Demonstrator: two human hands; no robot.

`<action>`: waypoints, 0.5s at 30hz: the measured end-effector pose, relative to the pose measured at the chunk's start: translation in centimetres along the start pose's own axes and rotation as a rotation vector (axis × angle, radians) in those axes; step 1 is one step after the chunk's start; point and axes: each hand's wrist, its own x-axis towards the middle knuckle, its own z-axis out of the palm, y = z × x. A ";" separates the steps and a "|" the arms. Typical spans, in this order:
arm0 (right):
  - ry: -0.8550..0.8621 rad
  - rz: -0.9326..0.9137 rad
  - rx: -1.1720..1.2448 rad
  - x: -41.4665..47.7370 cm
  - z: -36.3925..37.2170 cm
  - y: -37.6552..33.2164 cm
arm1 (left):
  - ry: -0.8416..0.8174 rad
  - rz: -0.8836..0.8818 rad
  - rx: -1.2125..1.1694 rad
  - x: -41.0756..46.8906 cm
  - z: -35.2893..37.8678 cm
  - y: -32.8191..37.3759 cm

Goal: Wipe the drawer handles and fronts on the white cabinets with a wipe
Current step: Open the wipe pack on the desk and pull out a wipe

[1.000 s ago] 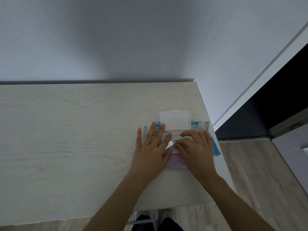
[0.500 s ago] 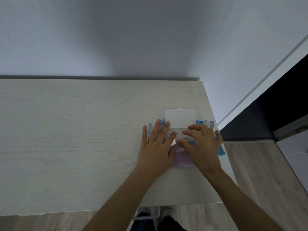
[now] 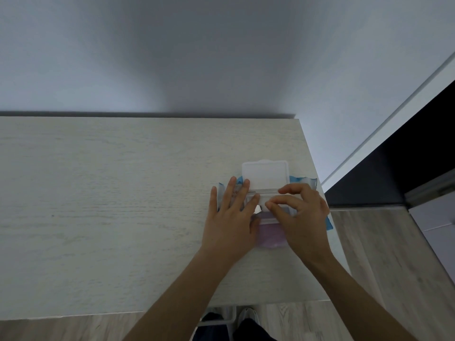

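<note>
Wipe pack (image 3: 270,234), right hand (image 3: 304,217) now pinching its opening, left hand (image 3: 230,219) still flat

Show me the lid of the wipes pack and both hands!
lid (image 3: 265,174): head view, middle of the open white flap.
left hand (image 3: 230,221): head view, back of the hand.
right hand (image 3: 304,217): head view, back of the hand.

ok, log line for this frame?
phase: getting a wipe | wipe pack: on tabletop, lid open | left hand: flat, pressing pack | right hand: fingers curled at opening, wipe grip unclear
</note>
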 end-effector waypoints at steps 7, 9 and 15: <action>-0.020 -0.202 -0.180 0.0 0.1 -0.1 | 0.048 0.013 -0.005 -0.1 0.4 0.0; 0.034 -0.282 -0.155 0.2 -0.7 -0.6 | 0.047 0.015 -0.010 -0.1 0.5 -0.1; -0.045 -0.461 -0.237 -0.4 -0.6 -1.4 | 0.055 0.038 -0.017 0.0 1.0 -0.1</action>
